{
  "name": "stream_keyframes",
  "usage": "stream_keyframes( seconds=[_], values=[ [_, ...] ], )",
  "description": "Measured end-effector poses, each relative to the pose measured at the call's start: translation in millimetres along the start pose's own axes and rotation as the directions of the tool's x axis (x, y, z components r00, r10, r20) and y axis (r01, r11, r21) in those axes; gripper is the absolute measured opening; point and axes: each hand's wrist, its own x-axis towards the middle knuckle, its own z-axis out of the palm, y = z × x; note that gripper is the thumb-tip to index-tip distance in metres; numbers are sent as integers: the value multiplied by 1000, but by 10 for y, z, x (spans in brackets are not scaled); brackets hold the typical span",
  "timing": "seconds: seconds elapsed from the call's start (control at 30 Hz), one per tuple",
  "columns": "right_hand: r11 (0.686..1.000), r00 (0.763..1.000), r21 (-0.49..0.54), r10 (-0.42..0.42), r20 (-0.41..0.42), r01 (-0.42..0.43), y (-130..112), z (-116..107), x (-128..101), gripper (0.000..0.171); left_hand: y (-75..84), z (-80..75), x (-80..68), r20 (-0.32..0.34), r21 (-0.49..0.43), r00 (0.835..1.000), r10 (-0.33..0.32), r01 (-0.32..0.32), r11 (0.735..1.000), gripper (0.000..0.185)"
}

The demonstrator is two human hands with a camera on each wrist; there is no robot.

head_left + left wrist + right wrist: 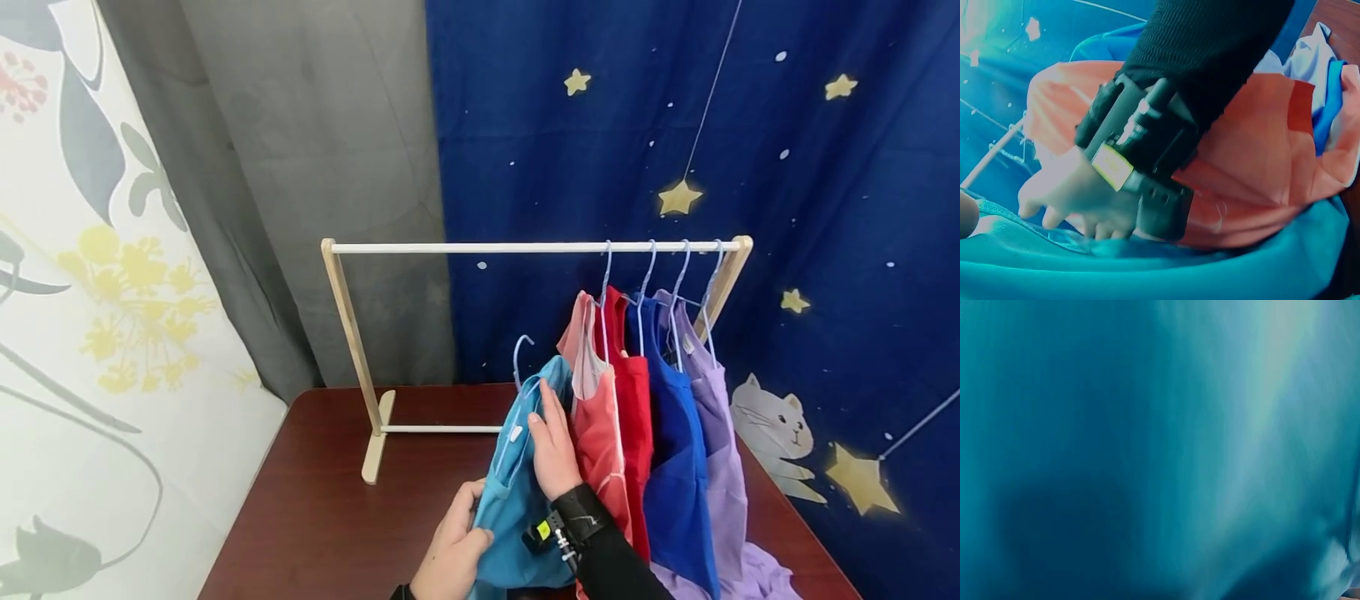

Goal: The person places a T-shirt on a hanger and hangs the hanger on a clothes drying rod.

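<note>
The left hand [453, 550] grips the teal shirt's [517, 492] lower edge; the right hand [553, 450] lies flat on it, fingers straight. Its hanger [520, 354] is off the rail [525, 247]; four shirts [660, 417] hang alongside.

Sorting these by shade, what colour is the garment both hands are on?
Teal blue garment, clearest in the head view.

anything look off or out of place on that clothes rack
Yes: the teal garment is off the rail; its hanger hook hangs free while both hands hold it. The other four garments hang crowded at the rail's right end.
</note>
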Motion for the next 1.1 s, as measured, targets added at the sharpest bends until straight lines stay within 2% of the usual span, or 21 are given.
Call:
stream_keyframes(
  seconds=[0.1, 0.3, 0.47, 0.63, 0.9, 1.1],
  values=[
    [999, 1000, 40, 16, 19, -17, -73, 69, 15, 55, 49, 49, 62, -6, 4, 1000, 1, -1, 1000, 48],
    [995, 999, 88, 33, 38, -36, -232, 93, 102, 55, 177, 121, 224, -20, 40, 998, 62, -62, 997, 46],
    [990, 999, 137, -30, 23, 27, -367, 82, 213, 55, 293, 114, 326, -35, 64, 993, 111, -109, 992, 45],
    [982, 995, 162, -96, -10, 96, -452, 27, 325, 55, 406, 126, 434, -16, 67, 986, 164, -163, 984, 42],
    [971, 987, 177, -158, -35, 162, -580, -89, 508, 54, 591, 186, 591, -27, 137, 976, 216, -210, 968, 37],
    [962, 982, 197, -178, -66, 188, -660, -172, 646, 54, 717, 223, 711, 4, 139, 967, 256, -254, 957, 32]
  ],
)
